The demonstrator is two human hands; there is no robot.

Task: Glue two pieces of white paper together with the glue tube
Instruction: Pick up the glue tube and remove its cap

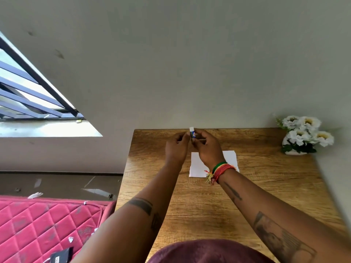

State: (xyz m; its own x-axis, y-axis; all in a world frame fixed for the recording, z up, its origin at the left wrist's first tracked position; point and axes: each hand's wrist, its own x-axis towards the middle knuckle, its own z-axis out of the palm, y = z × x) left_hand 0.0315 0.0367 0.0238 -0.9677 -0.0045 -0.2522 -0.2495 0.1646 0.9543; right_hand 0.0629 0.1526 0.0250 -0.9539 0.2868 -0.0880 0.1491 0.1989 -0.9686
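Both hands raised, right hand (206,147) gripping glue tube (192,132) upright

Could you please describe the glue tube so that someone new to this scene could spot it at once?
Start at the wooden table against the wall. Above its far edge, both hands meet, and the glue tube stands upright between their fingertips. It is a small blue stick with a white cap.

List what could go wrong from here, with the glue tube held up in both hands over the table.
1. The glue tube is pinched only at the fingertips of the right hand and left hand; if that grip slips, it may drop onto the table.
2. The white paper lies loose under the right wrist and could be dragged askew.
3. Only one sheet is clearly visible; a second cannot be confirmed.
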